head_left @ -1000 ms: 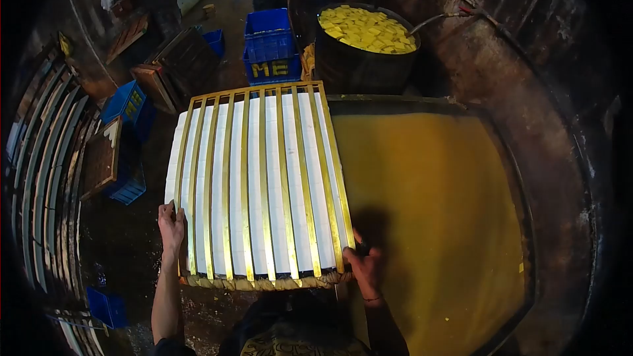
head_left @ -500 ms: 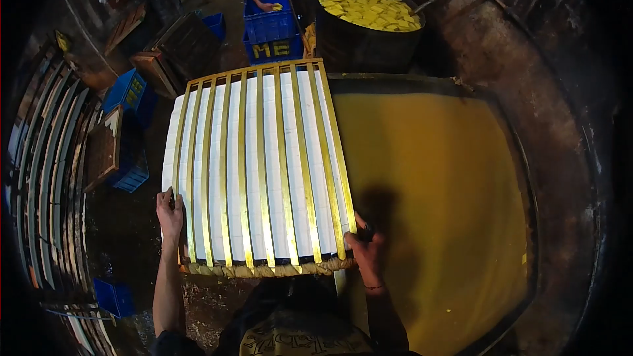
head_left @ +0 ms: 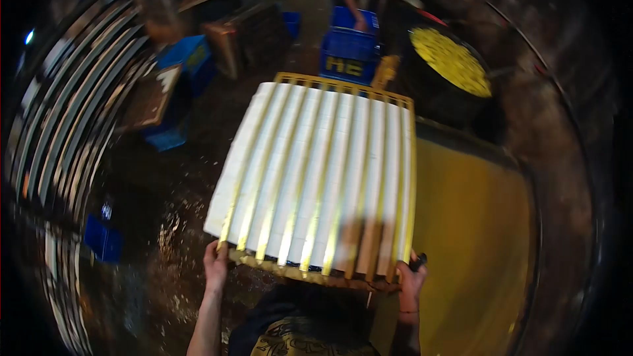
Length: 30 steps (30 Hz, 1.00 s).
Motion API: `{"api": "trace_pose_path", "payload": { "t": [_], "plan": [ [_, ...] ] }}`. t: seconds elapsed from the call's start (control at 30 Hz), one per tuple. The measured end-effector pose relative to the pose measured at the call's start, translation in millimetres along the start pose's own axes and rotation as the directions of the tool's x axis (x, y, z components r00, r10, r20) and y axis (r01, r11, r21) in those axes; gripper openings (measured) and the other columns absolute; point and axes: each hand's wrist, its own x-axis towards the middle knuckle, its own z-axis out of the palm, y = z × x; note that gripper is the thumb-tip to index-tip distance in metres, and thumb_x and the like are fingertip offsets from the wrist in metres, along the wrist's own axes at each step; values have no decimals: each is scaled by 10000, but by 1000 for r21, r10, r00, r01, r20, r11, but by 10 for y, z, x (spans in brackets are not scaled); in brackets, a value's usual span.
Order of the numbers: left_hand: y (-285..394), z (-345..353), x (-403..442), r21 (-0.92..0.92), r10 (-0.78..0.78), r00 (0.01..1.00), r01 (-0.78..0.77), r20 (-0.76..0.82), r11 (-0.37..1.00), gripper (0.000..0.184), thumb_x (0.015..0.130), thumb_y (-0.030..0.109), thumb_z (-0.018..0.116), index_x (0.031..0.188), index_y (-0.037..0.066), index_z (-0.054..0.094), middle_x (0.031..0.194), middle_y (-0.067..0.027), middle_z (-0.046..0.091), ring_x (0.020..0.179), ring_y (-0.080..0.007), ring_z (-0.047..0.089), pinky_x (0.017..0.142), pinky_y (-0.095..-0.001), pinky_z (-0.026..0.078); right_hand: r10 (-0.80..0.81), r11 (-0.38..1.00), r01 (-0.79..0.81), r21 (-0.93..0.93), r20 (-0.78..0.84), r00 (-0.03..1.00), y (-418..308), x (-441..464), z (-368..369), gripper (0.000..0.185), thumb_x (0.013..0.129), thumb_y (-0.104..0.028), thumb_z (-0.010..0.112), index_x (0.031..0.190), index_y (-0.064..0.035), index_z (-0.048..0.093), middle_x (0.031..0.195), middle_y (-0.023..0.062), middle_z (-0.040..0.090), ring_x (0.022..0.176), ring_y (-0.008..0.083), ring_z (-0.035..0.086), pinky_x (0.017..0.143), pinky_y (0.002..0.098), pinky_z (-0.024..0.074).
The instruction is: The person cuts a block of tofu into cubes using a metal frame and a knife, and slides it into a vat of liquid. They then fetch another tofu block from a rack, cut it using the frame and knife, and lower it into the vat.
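A slatted yellow wooden frame (head_left: pixel 410 178) lies over rows of white blocks (head_left: pixel 297 158), all on one board with a rolled cloth edge (head_left: pixel 283 269) at the near side. At its near left corner my left hand (head_left: pixel 215 267) is closed on the edge. My right hand (head_left: pixel 411 280) grips the near right corner, with a small dark object (head_left: pixel 418 262) beside its fingers. The undersides of both grips are hidden. A shadow falls over the lower right slats.
A vat of yellow-brown liquid (head_left: pixel 475 237) is at right. Behind it stands a drum of yellow pieces (head_left: pixel 448 59). Blue crates (head_left: pixel 346 56) stand at the back by a person's arm (head_left: pixel 353 6). Slatted racks (head_left: pixel 86 105) line the left; a blue bin (head_left: pixel 103 238) is lower left.
The view has swung left, so the surroundings appear farther right and tilted. The frame and both hands have moved left off the vat's side, still together. The other person's arm remains at the crates.
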Motion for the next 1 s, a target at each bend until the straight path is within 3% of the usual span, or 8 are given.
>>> {"api": "trace_pose_path", "payload": {
  "t": [0.13,0.57,0.63,0.73,0.83,0.9,0.97,1.0],
  "plan": [
    [4,13,-6,-27,-41,999,41,0,999,194,964,149,595,1087,-1,578,860,13,598,765,-60,521,680,-222,439,24,998,-24,-60,-12,1000,-131,-20,34,538,714,12,658,1248,49,604,1155,88,644,1033,156,563,947,296,408],
    [119,30,12,-82,-36,998,41,57,996,206,946,106,603,1105,-17,556,864,-3,611,762,-63,539,690,-218,448,86,996,-86,26,1,996,-69,-55,10,529,737,-6,675,1257,54,594,1181,89,637,1056,171,577,967,303,413],
    [66,-22,13,-85,-42,998,45,35,995,223,939,112,617,1109,-18,555,875,-9,614,776,-66,544,701,-222,453,-49,981,37,-192,-59,997,9,-9,-31,474,847,-121,665,1280,49,576,1147,90,643,971,156,584,879,272,443],
    [204,-112,-1,-69,47,998,-50,-47,996,297,903,148,675,1121,-12,552,933,-38,619,840,-94,562,771,-244,474,79,986,-107,-128,-205,975,-368,170,-597,412,957,-327,592,1142,38,642,983,93,645,938,170,575,867,319,444],
    [653,-115,-94,236,263,932,-205,-249,950,315,873,118,690,1121,-6,541,1000,-72,597,889,-152,568,791,-283,480,-391,913,329,-242,-285,875,-1363,-184,-533,571,1023,-482,339,1114,7,620,975,125,663,826,211,620,743,343,504],
    [875,94,-223,161,376,926,-366,-36,916,328,846,66,693,1132,12,540,1092,-78,575,936,-161,551,821,-295,468,-208,974,216,70,-108,972,-1618,-479,-423,560,1030,-464,321,1126,13,599,968,136,666,801,233,642,706,329,526],
    [1122,413,-497,17,223,900,-247,374,969,359,876,76,669,1200,21,525,1137,-84,586,964,-160,581,860,-278,471,-38,993,14,115,211,977,-1632,-811,-61,540,1030,-442,348,1114,31,594,979,162,664,823,254,668,728,355,554],
    [1195,576,-630,52,261,811,-336,524,940,375,880,101,677,1216,22,528,1145,-86,593,969,-159,585,857,-281,476,14,1000,-16,21,105,994,-1388,-885,238,504,1037,-401,363,1107,46,585,949,162,664,734,287,686,662,386,582]
  ]
}}
